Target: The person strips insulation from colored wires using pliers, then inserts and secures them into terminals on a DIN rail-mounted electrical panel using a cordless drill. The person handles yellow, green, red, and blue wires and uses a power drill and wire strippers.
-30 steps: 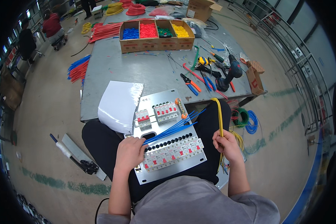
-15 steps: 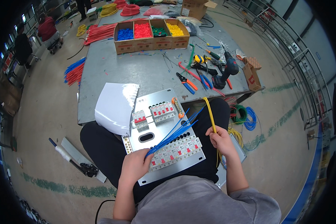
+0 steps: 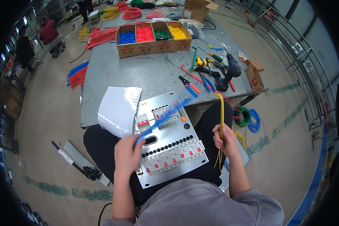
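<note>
My left hand [image 3: 129, 152] is closed around a bundle of blue wires [image 3: 160, 122], smeared by motion, above the left part of a metal mounting plate [image 3: 170, 133]. My right hand [image 3: 226, 141] grips a bundle of yellow wires [image 3: 221, 109] beside my right thigh, their ends hanging below the fist. The plate lies tilted across my lap. It carries a long row of circuit breakers [image 3: 174, 158] with red switches near me. Further up sit a shorter breaker row [image 3: 165, 115], partly behind the blue wires, and a separate red-switched breaker [image 3: 142, 121]. Glossy white sheets [image 3: 118, 109] lean at its left edge.
On the grey table [image 3: 139, 75] stands a divided cardboard box [image 3: 154, 47] of coloured small parts. A cordless drill [image 3: 229, 73], wire strippers [image 3: 189, 86] and pliers [image 3: 207, 81] lie at its right. Wire coils [image 3: 253, 120] rest on the floor; a long-handled cutter [image 3: 79, 164] lies left.
My left hand has lifted the blue wires off the lower breaker row and moved up and left. My right hand has shifted slightly right, the yellow wires now hanging more upright.
</note>
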The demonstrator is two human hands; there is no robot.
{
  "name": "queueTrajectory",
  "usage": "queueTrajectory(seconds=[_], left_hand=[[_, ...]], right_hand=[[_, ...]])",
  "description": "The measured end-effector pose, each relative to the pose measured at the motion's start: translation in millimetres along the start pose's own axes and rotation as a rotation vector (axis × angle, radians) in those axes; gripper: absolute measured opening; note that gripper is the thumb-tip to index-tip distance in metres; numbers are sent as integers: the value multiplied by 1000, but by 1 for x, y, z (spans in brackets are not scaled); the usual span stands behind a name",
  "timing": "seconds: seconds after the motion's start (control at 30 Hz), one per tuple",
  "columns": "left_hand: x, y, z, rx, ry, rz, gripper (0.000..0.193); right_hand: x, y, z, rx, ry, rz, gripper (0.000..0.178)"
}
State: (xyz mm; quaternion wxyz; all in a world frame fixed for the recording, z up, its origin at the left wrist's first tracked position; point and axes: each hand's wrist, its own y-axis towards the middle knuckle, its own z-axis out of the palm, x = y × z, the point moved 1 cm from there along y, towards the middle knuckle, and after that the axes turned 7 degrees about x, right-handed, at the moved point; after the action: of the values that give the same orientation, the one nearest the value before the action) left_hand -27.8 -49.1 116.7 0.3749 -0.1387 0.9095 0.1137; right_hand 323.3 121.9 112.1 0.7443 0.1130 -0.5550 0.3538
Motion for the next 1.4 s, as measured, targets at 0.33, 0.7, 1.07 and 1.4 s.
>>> queueTrajectory(seconds=[0.33,0.7,1.07,1.4], left_hand=[[85,151,28,90,211,51,27],[77,93,22,-137,-246,-19,23],[82,10,41,-138,-640,-216,34],[84,6,50,-76,-611,-340,32]], right_hand=[[45,15,37,398,390,-236,34],[80,46,70,282,34,-683,31],[-26,119,156,392,-535,-598,31],[-35,125,140,288,-557,-679,26]])
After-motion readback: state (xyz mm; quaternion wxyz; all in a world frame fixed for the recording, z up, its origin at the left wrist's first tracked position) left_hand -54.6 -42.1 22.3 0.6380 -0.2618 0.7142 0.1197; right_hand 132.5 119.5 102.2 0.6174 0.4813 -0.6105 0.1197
